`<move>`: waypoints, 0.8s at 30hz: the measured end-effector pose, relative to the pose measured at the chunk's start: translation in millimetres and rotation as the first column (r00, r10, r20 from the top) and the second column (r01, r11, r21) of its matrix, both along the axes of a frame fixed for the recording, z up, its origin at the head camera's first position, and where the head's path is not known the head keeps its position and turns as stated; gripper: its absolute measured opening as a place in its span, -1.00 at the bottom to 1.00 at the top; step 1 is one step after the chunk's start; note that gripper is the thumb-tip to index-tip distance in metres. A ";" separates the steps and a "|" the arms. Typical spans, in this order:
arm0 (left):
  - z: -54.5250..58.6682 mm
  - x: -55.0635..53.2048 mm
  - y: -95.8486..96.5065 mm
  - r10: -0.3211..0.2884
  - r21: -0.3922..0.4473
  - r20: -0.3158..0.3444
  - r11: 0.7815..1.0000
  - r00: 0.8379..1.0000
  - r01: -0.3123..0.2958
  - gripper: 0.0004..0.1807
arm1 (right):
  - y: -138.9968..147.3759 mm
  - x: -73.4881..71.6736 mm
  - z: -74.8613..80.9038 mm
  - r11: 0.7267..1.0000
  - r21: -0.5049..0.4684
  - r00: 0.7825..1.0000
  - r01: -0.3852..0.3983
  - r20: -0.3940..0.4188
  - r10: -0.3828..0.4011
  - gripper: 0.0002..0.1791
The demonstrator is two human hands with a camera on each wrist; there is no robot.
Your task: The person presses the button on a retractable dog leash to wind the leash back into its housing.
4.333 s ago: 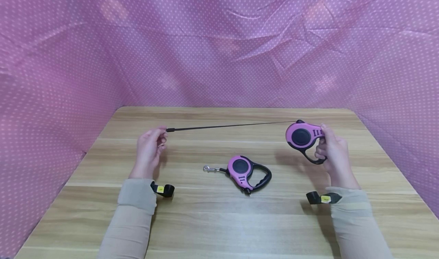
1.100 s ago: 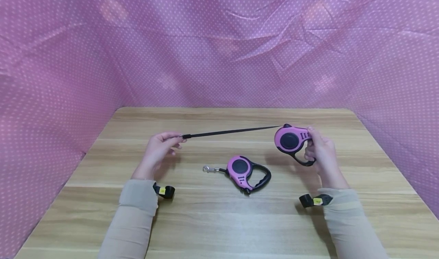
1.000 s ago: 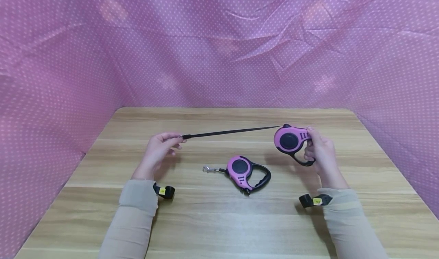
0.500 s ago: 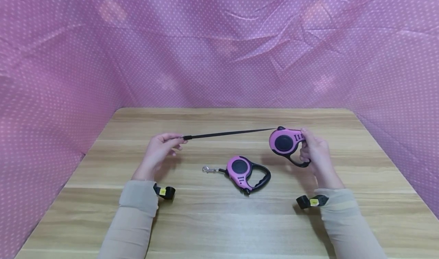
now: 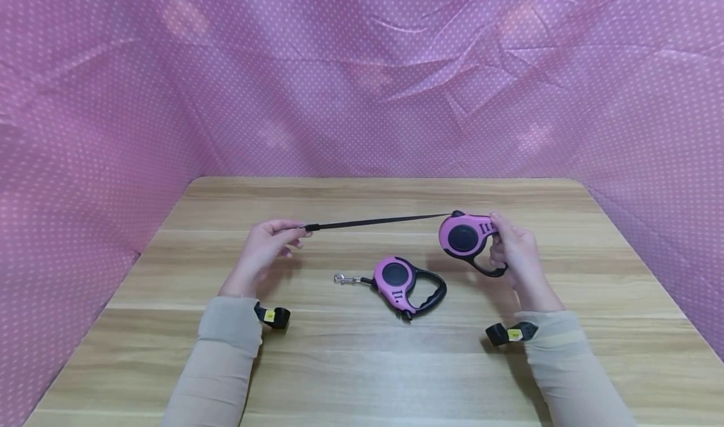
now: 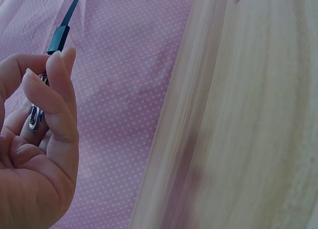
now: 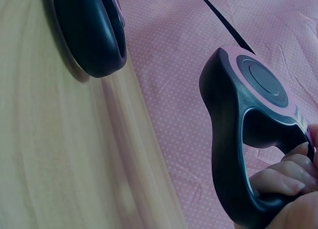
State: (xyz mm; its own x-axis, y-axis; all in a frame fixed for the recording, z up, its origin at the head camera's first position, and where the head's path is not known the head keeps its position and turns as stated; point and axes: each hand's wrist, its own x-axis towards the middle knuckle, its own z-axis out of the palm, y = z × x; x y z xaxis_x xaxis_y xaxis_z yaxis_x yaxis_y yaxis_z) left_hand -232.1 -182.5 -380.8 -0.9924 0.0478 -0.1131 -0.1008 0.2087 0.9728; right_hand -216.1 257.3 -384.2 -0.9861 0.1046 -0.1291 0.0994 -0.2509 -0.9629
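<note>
My right hand [image 5: 517,251] grips the black looped handle of a pink and black retractable dog leash [image 5: 462,237], raised over the table at the right. In the right wrist view, fingers [image 7: 280,179] curl through the handle's opening. From the casing a flat black strap [image 5: 376,222] runs taut to the left. My left hand [image 5: 266,248] pinches the strap's end by its metal clip [image 6: 36,117], which partly hides behind the fingers in the left wrist view. A second retractable leash [image 5: 396,285] of the same kind lies on the table between the hands, its silver clip [image 5: 346,279] pointing left.
The wooden table [image 5: 362,377] has a pink dotted cloth [image 5: 362,100] hanging behind it and along both sides. Each wrist wears a black strap with a camera and a yellow label [image 5: 515,334].
The right hand has moved left with the held leash, so the pulled-out strap is shorter. Compared with the earliest frame, the left hand has shifted right. The second leash stays put.
</note>
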 end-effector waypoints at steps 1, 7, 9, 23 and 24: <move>-0.2 -0.2 0.1 0.000 -0.003 0.000 1.000 1.000 0.000 -0.63 | -0.2 -0.1 -0.1 1.000 0.005 1.000 0.000 0.001 0.000 -0.46; -0.2 -0.1 1.7 -0.004 -0.009 0.002 1.000 1.000 0.004 -0.62 | -1.4 -1.1 -1.2 1.000 0.010 1.000 -0.008 0.011 0.008 -0.46; 0.8 0.6 2.3 -0.006 -0.008 0.002 1.000 1.000 0.006 -0.61 | -2.0 -1.4 -2.0 1.000 0.014 1.000 -0.009 0.013 0.009 -0.46; 1.1 3.2 3.8 -0.017 -0.008 0.014 1.000 1.000 0.017 -0.63 | -8.5 1.8 -4.8 0.999 0.028 0.999 -0.037 0.000 0.037 -0.46; 0.6 3.0 4.1 -0.017 -0.004 0.011 1.000 1.000 0.017 -0.64 | -8.9 2.1 -5.2 0.999 0.030 0.999 -0.037 -0.001 0.038 -0.46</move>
